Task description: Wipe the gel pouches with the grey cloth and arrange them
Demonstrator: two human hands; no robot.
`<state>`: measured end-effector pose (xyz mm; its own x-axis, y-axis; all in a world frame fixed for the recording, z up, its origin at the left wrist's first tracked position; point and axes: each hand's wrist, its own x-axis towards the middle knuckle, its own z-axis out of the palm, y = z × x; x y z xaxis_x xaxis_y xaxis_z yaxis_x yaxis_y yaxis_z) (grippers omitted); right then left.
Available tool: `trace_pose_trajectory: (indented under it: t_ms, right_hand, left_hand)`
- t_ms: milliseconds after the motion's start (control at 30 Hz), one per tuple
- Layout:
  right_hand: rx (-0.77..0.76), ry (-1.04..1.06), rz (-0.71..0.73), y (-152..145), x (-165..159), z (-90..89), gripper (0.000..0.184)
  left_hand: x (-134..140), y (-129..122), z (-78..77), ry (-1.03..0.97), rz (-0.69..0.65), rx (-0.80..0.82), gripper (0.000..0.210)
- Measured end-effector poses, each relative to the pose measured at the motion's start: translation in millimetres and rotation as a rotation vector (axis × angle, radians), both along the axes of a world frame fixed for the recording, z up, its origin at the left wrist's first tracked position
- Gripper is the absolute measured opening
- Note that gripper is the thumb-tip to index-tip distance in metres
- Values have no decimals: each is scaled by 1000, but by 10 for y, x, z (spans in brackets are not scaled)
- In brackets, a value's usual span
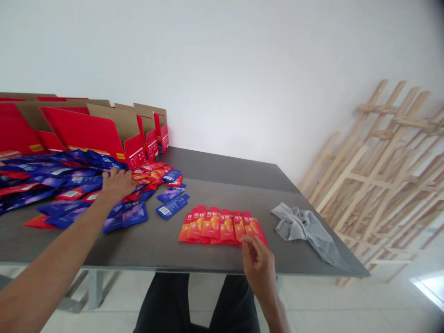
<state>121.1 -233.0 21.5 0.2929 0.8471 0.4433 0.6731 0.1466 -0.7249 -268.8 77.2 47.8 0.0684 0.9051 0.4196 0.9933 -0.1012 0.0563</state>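
My left hand (118, 185) reaches over a loose heap of sachets at the left, its fingers spread on them; the fingertips are partly hidden. Blue sachets (133, 212) and red-orange sachets (152, 172) are mixed around it. In front of me lies an overlapping row of red-orange sachets (211, 224), printed sides up. At the lower right end of this row is my right hand (258, 261), its fingers curled in with the thumb close to them. I see nothing held in it; its fingertips meet the row's edge in the picture.
Open red cardboard boxes (86, 127) stand behind the heap, along the wall. A crumpled grey cloth (294, 224) lies near the right edge of the dark table (222, 182). Wooden frames (374, 180) lean against the wall at the right. Several blue sachets (171, 206) lie between heap and row.
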Motion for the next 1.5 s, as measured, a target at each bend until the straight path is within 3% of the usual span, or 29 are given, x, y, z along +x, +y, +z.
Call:
trace_pose_trajectory:
  t_ms: [133,233,367,433,533,667,800,967,1100,1233,1400,1500]
  right_hand:
    - [-5,28,-7,-62,50,-11,28]
    - [4,27,-11,-102,80,-13,29]
    - [12,97,-7,-113,98,-71,29]
    - [-15,230,14,-88,87,-123,32]
    - [-159,600,161,-33,40,-181,46]
    - [-433,1000,457,-23,-26,-167,61]
    - [-581,1107,598,-135,-2,-121,53]
    - [-639,1038,663,-250,85,-77,48]
    - [-685,940,685,-222,110,-9,52]
    - [-672,835,745,-130,118,141,49]
    - [-577,679,574,193,159,319,45]
    - [-546,640,479,507,175,343,45]
  left_hand:
    - [-34,-15,52,-43,-11,2,26]
    - [-72,-32,114,-47,47,15,30]
    - [7,-187,225,-103,58,195,36]
    - [176,-392,287,-181,-55,309,37]
    - [603,-878,328,-296,-361,439,35]
    - [1259,-1638,220,-302,-819,414,37]
    - [1679,-2195,35,-249,-1058,311,31]
    - [1791,-2476,-125,-203,-1169,352,23]
    - [1727,-2487,-172,-251,-1174,362,30]
    - [1698,-2448,-198,-312,-1098,359,43]
    - [1776,-2348,-378,-607,-761,162,49]
    - [1808,-2263,-541,-665,-609,55,50]
